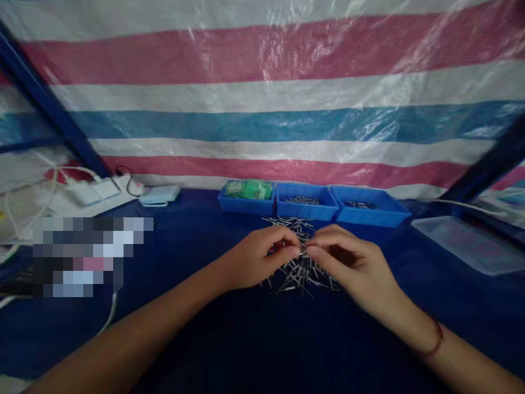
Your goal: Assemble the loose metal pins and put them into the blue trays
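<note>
Head view: left hand (256, 257) and right hand (356, 262) meet at centre frame, slightly low. Thumb and forefinger of each drawn to a narrow pinch, tips nearly touching, with a small metal piece (302, 251) between them; its exact shape is hidden by the fingers. Directly beneath: loose pile of slim metal rods (302, 273), lying at all angles.

Handling (judged): piece likely light, stiff, smooth enough to slip or roll; not fragile. Best hold: fingertip pinch around the thicker part, clear of any thin end.

Surface: dark blue tabletop (229, 339), apparently flat. Above centre, three blue bins in a row: left bin (246, 206) with green packets, middle bin (307, 211) and right bin (369, 215) with metal bits. Striped sheet (262, 126) fills the upper frame; power strip (98, 194) at left.
</note>
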A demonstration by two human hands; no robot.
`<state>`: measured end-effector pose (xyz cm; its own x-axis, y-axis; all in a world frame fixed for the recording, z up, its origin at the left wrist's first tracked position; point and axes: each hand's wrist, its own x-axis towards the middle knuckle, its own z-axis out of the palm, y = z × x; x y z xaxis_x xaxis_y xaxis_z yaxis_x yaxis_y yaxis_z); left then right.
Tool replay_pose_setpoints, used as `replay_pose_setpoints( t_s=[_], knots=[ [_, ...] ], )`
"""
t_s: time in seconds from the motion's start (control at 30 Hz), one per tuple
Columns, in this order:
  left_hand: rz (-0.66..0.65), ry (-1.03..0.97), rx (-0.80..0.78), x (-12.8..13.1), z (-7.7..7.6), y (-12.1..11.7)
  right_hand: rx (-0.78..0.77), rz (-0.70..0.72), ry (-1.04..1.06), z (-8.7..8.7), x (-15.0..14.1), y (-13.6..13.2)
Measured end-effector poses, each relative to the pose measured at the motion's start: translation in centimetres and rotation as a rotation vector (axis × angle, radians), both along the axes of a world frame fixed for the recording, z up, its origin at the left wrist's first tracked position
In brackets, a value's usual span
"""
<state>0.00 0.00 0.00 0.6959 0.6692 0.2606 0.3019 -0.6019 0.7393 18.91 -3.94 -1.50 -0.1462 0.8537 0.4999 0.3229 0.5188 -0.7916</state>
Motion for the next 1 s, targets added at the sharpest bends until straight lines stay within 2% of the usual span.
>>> replay_pose_setpoints(
  t_s=[0.17,0.47,0.6,0.77,1.0],
  knots=[
    [-0.036,-0.022,0.002,0.3,0.0,-0.7,0.03,-0.003,-0.012,0.1,-0.1,-0.3],
    [0.069,-0.066,0.067,0.8,-0.5,-0.8,0.045,-0.027,-0.01,0.2,-0.1,-0.4],
    [0.144,-0.136,0.124,0.7,-0.4,-0.8,-0.003,-0.047,-0.002,-0.1,-0.2,-0.1],
    [0.164,-0.189,0.19,0.7,-0.2,-1.1,-0.1,-0.018,0.014,-0.5,-0.3,0.1],
    [0.225,-0.159,0.114,0.8,-0.3,-1.1,-0.21,0.043,-0.027,-0.2,-0.5,-0.2]
  ],
)
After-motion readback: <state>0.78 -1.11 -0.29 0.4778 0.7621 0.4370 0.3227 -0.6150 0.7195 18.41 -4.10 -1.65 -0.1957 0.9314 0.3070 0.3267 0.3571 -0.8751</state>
